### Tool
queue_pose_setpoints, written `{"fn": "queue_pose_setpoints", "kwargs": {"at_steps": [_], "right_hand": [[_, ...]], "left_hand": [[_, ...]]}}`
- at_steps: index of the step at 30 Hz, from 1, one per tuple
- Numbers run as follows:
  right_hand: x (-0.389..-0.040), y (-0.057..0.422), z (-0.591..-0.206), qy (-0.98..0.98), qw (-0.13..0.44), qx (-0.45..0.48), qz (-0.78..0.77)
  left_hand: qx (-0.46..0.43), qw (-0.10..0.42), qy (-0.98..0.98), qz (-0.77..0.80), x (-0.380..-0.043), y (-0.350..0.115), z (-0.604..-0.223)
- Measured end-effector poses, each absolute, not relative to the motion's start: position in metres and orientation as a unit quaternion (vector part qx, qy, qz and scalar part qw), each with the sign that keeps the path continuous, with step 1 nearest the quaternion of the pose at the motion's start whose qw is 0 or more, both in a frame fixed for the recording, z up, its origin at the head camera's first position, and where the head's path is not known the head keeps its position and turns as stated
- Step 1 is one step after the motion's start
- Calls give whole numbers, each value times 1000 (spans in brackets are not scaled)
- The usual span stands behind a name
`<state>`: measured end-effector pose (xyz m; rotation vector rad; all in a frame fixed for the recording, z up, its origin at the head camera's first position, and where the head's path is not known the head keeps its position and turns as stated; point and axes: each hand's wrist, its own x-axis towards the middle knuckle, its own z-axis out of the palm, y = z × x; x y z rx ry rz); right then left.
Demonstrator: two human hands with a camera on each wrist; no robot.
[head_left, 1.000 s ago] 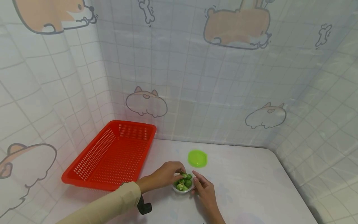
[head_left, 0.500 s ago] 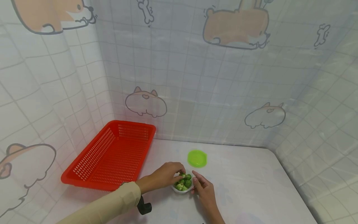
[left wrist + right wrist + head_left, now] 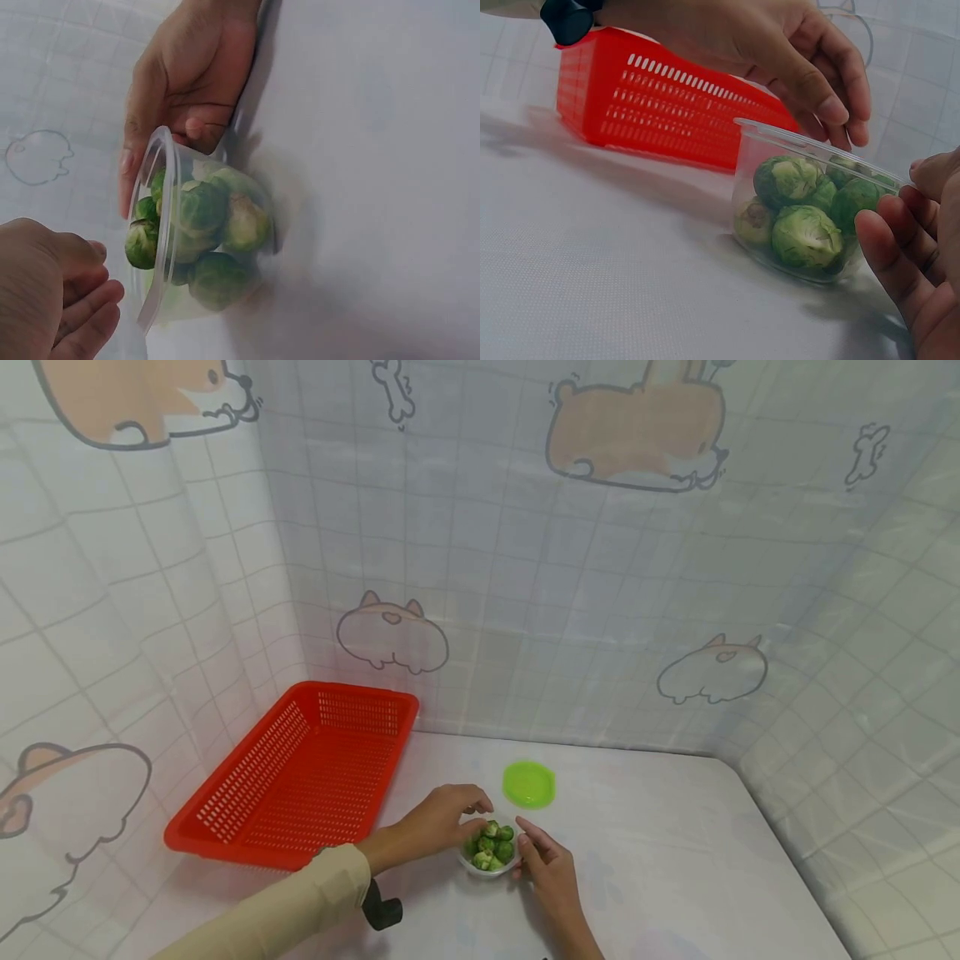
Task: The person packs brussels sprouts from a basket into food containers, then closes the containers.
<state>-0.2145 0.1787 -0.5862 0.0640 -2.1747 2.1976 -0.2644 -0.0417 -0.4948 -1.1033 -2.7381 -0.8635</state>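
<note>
A clear plastic tub (image 3: 486,873) of Brussels sprouts (image 3: 504,851) stands upright on the white table. My left hand (image 3: 441,820) hovers at the tub's left rim with fingers loosely bent. Nothing shows between its thumb and fingertips in the left wrist view, where the sprouts (image 3: 217,280) are visible through the tub wall. On the tub's other side, my right hand (image 3: 552,870) holds it, thumb at the rim and fingers against the side. In the right wrist view, the left hand (image 3: 795,67) is just above the tub's rim (image 3: 780,135).
At the left of the table is a red perforated plastic basket (image 3: 315,785), with no contents visible. A bright green lid (image 3: 529,785) lies flat behind the tub. Patterned sheets hang along the back and both sides.
My left hand has drawn back slightly up and left from the sprouts, its fingers lifting off them. The right hand and tub stay in place.
</note>
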Motion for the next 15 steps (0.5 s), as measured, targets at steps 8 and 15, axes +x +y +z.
{"fn": "queue_pose_setpoints", "kwargs": {"at_steps": [8, 15], "right_hand": [[-214, 179, -587, -706, 28, 23, 708], [-215, 179, -586, -703, 17, 16, 711]], "left_hand": [[-348, 31, -889, -297, -266, -43, -496], [-334, 37, -882, -330, -266, -40, -498]]}}
